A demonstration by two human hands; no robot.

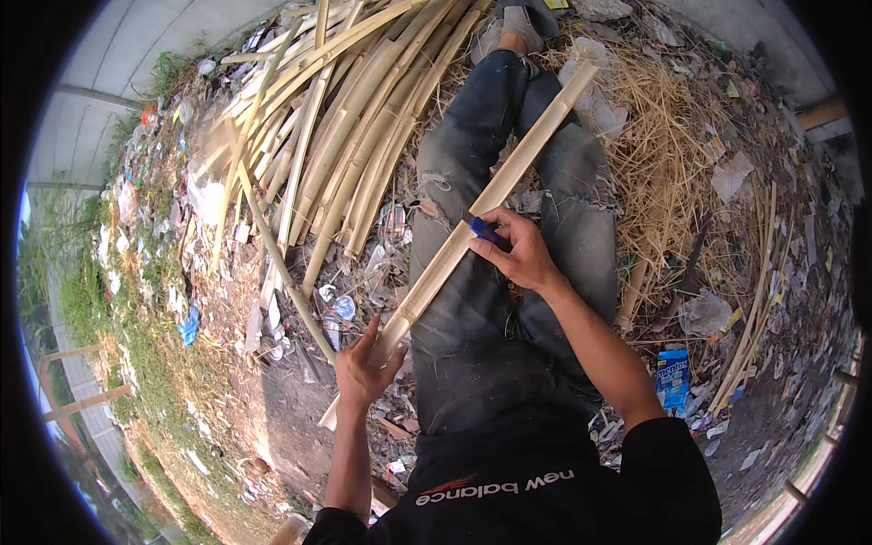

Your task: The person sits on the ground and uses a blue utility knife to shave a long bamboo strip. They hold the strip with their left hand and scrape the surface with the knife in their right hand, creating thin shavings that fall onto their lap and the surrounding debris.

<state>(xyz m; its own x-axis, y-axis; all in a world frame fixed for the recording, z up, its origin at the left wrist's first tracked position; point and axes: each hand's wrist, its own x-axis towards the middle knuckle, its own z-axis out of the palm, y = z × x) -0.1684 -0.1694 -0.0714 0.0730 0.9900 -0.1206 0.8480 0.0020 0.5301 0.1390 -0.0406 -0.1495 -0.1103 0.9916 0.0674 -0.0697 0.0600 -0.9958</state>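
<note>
A long split bamboo strip (pixel 531 145), hollow side up, lies slantwise over my outstretched legs, its far end past my knees. Near its lower end my left hand (pixel 363 371) grips it, thumb on one side and fingers on the other. My right hand (pixel 520 252) is closed round a short blue-handled tool (pixel 489 233), held against the strip around its middle. A small dark end of the tool shows over the bamboo; the rest is hidden, so I cannot tell its exact kind.
Many split bamboo lengths (pixel 350 127) are heaped to the left of my legs. Thin shavings (pixel 668 163) cover the ground on the right, near a blue packet (pixel 672 380). Litter is scattered all around, with a pale wall (pixel 127 54) at the far left.
</note>
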